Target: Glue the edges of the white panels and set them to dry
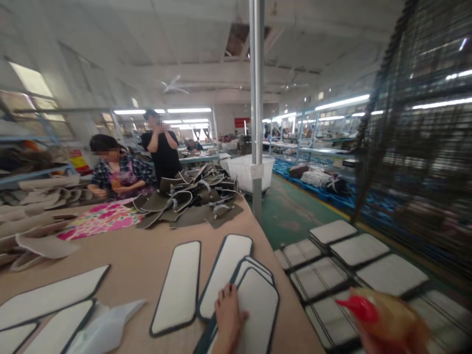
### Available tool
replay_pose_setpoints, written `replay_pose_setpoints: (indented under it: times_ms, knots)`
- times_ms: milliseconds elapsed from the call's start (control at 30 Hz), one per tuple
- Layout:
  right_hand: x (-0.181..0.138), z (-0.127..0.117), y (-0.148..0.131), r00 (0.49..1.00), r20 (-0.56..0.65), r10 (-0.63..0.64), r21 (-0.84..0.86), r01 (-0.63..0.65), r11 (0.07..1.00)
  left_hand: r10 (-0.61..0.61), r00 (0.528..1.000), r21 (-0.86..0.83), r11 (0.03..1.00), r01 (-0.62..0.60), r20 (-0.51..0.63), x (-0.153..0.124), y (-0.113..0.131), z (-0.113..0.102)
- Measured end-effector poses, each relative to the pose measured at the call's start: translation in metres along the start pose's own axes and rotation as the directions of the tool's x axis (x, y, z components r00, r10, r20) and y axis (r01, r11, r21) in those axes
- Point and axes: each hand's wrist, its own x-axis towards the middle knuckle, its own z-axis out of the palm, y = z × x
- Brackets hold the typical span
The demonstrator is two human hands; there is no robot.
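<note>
The left hand (229, 314) grips the stacked white panels (260, 300) at the near right of the tabletop (136, 265), the right hand (367, 342) – blurred – seems wrapped round a red-capped bottle (391, 314) – squeezed carelessly, it could drip on the piled panels (393, 273) at right

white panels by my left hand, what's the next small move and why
Probably swing the red-tipped bottle left, over the top panel: the left hand rests at that panel's near left edge, while the bottle is out past the right edge of the table.
</note>
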Motion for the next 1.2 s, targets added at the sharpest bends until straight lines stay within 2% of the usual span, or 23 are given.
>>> replay_pose_setpoints:
  times_ms: [67,133,200,300,467,667,867,1033,1200]
  knots:
    - [-0.010,-0.013,-0.012,0.995,0.011,0.095,0.010,-0.095,0.995,0.010,0.999,0.051,0.999,-0.008,-0.038,-0.009,0.003,-0.009]
    - [-0.015,-0.014,-0.023,0.993,0.091,0.079,0.106,-0.088,0.990,0.016,0.998,0.081,0.997,-0.011,-0.061,-0.013,0.007,-0.016]
    - [-0.017,-0.011,-0.033,0.991,0.122,0.054,0.160,-0.073,0.984,0.003,0.998,0.102,0.995,0.003,-0.060,-0.014,0.011,-0.020]
    - [-0.014,-0.011,-0.046,0.992,0.122,0.043,0.198,-0.067,0.978,-0.009,0.998,0.125,0.992,0.015,-0.054,-0.016,0.015,-0.023]
    - [-0.004,-0.024,-0.058,0.991,0.129,0.040,0.235,-0.070,0.969,-0.047,0.997,0.134,0.989,0.055,-0.055,-0.013,0.021,-0.024]
    - [0.000,-0.028,-0.070,0.991,0.087,0.104,0.274,-0.124,0.954,-0.028,0.996,0.114,0.993,0.037,-0.081,-0.014,0.026,-0.023]
    - [-0.001,-0.017,-0.072,0.983,0.070,0.168,0.312,-0.181,0.933,-0.061,0.994,0.067,0.996,0.067,-0.089,-0.008,0.027,-0.018]
    - [-0.003,-0.005,-0.067,0.973,0.149,0.175,0.308,-0.214,0.927,-0.122,0.984,0.014,0.992,0.125,-0.128,-0.004,0.033,-0.020]
    - [-0.004,0.003,-0.063,0.970,0.201,0.139,0.303,-0.197,0.932,-0.046,0.992,-0.090,0.995,0.036,-0.118,-0.011,0.031,-0.021]
